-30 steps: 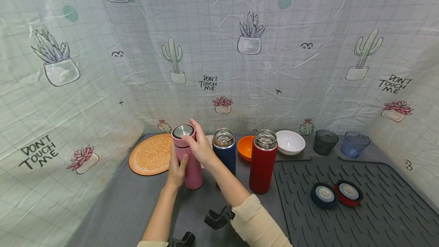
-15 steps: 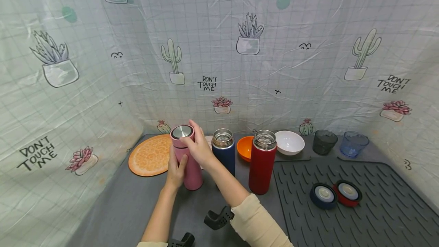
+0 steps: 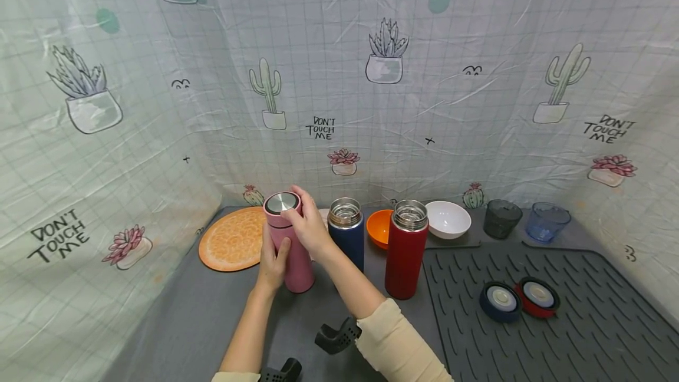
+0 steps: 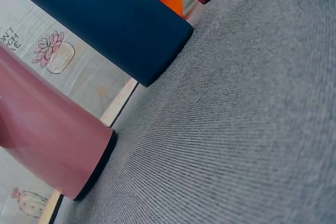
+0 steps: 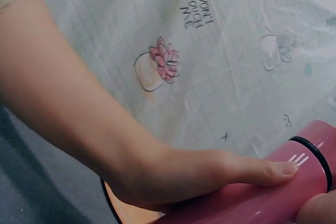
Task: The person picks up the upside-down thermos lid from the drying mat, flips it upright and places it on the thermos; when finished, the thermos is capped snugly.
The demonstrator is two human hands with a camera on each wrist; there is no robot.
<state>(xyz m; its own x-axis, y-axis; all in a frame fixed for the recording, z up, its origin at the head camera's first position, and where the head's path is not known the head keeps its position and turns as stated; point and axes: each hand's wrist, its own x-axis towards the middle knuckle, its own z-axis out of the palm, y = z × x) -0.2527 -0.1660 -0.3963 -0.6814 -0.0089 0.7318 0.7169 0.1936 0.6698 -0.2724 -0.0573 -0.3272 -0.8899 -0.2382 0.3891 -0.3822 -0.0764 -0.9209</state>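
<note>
A pink thermos [image 3: 300, 273] stands upright at the left of centre, its lid [image 3: 273, 220] on, with a round steel top. My left hand [image 3: 272, 267] grips the body below the lid. In the right wrist view, the left thumb [image 5: 252, 170] lies along the pink body near the black ring. My right hand [image 3: 313, 229] grips the lid from the right, its thumb across the near side. The thermos base [image 4: 79, 166] rests on the grey cloth in the left wrist view. Close to its right stand a lidless blue thermos [image 3: 351, 246] and a lidless red thermos [image 3: 405, 264].
A blue lid [image 3: 501, 302] and a red lid [image 3: 539, 297] lie upturned on the dark ribbed mat [image 3: 472, 346]. Behind are an orange bowl [image 3: 379, 230], a white bowl [image 3: 449, 220], a grey cup [image 3: 502, 219] and a blue cup [image 3: 548, 223]. A round orange placemat [image 3: 231, 240] lies left.
</note>
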